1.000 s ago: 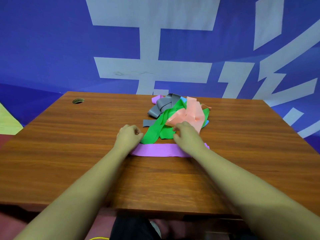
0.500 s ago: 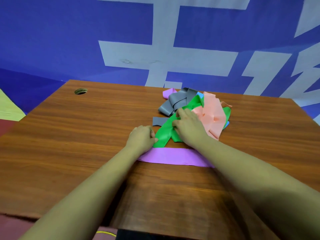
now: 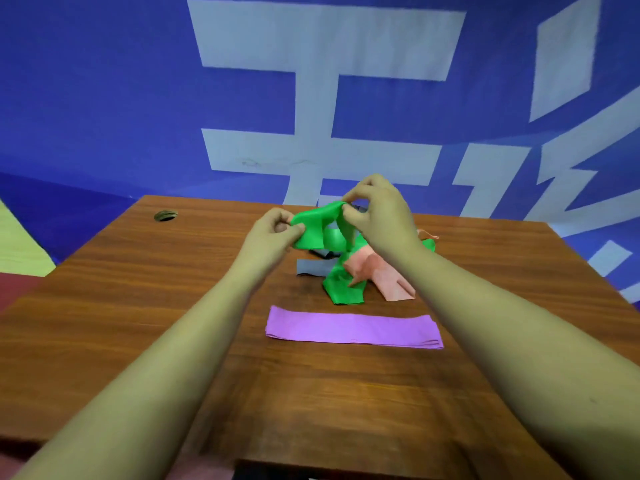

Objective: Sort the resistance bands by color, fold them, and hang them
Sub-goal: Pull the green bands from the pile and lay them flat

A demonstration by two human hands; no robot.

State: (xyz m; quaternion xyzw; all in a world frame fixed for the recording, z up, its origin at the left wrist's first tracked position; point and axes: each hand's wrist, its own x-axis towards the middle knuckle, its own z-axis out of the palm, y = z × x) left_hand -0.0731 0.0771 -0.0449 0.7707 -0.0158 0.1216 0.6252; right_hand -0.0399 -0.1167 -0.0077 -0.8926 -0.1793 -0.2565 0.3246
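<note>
Both hands have risen from the counter, drawing the green band up out of the pile. The left hand pinches one part and the right hand another, while the band's tail trails on the pile. The purple band lies folded nearer the person, so green is probably next to fold.

Wooden table, reddish-brown grain, fills the lower frame, its near edge down at the btm. Round cable hole sits near its far-left corner, dark inside. Behind the table a blue backdrop spans the whole bkgd, w/ big pale-white character strokes across centre & right. Far left, yellow patch beside the table, dark-red strip just below it.
</note>
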